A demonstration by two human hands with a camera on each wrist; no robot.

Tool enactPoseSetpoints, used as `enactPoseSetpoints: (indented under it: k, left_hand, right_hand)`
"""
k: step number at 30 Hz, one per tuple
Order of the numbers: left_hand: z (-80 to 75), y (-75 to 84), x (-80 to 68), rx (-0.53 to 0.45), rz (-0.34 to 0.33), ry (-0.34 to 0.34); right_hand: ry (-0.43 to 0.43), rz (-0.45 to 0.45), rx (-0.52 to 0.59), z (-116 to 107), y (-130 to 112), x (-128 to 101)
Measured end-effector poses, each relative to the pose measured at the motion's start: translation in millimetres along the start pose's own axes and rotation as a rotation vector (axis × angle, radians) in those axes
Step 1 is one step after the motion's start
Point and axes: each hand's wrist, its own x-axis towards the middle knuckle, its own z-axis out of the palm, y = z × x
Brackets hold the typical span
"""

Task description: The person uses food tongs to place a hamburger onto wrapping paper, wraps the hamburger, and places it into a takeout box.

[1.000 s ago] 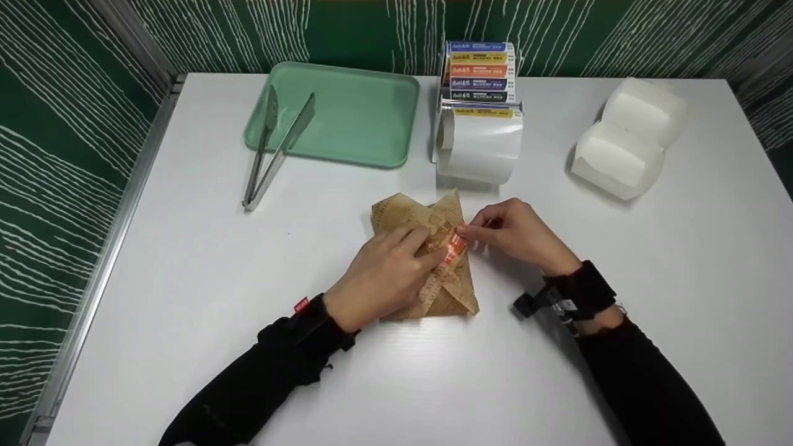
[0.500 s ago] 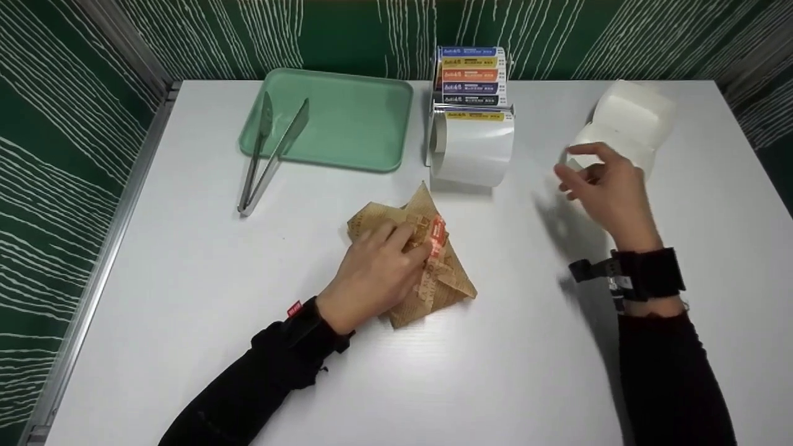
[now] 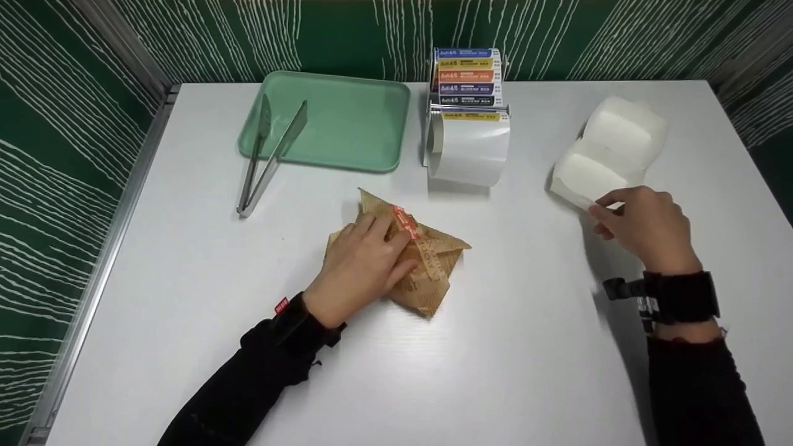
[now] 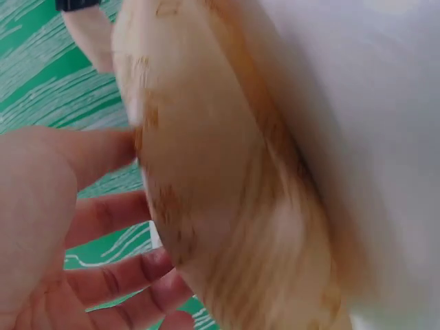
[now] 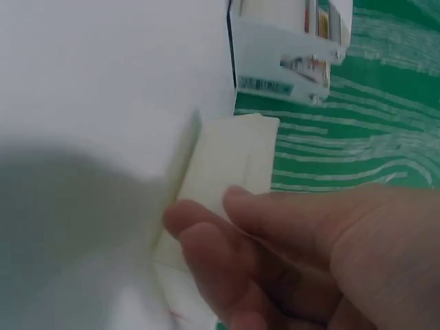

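Note:
A brown printed paper-wrapped package (image 3: 424, 275) lies on the table with a red-orange sticker (image 3: 406, 223) along its folded flap. My left hand (image 3: 362, 257) rests on the package's left part, covering some of it; in the left wrist view, the thumb and extended fingers touch the wrapping's (image 4: 206, 172) side. Over on the right, a white hinged paper food box (image 3: 626, 130) lies unfolded with its lid back. My right hand (image 3: 650, 229) pinches the near edge of the box between thumb and fingers. The right wrist view shows the box (image 5: 230, 151) behind those fingertips.
Behind the package stands a label dispenser (image 3: 469, 145) with several coloured sticker rolls. At the back left is a green tray (image 3: 353, 118), with metal tongs (image 3: 266, 170) lying across its left edge. A green wall with white streaks (image 3: 347, 37) borders the table.
My right hand left the sticker, went right to the white box, and drew it nearer. Under my left hand, the package turned and shifted left.

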Motion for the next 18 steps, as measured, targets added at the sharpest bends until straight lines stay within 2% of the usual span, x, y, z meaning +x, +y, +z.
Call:
enactPoseSetpoints:
  k: [5,9,14,18]
  left_hand:
    - [-6.2,-5.4,-2.6,-0.044,-0.001,-0.058]
    - [-9.9,-8.1,-3.2,-0.014,0.006,-0.085]
    - [-8.6,-12.6,-5.4,0.052,0.006,-0.055]
    - [-5.5,-18.7,-12.1,-0.014,0.006,-0.086]
  right_hand:
    - [-0.092,-0.088,-0.070,5,-20,-40]
    - [-0.150,-0.153,-0.115,13,-39,-73]
    - [-0.134,-0.246,-0.173,24,-60,-106]
    - [-0.131,-0.297,-0.206,35,-74,-125]
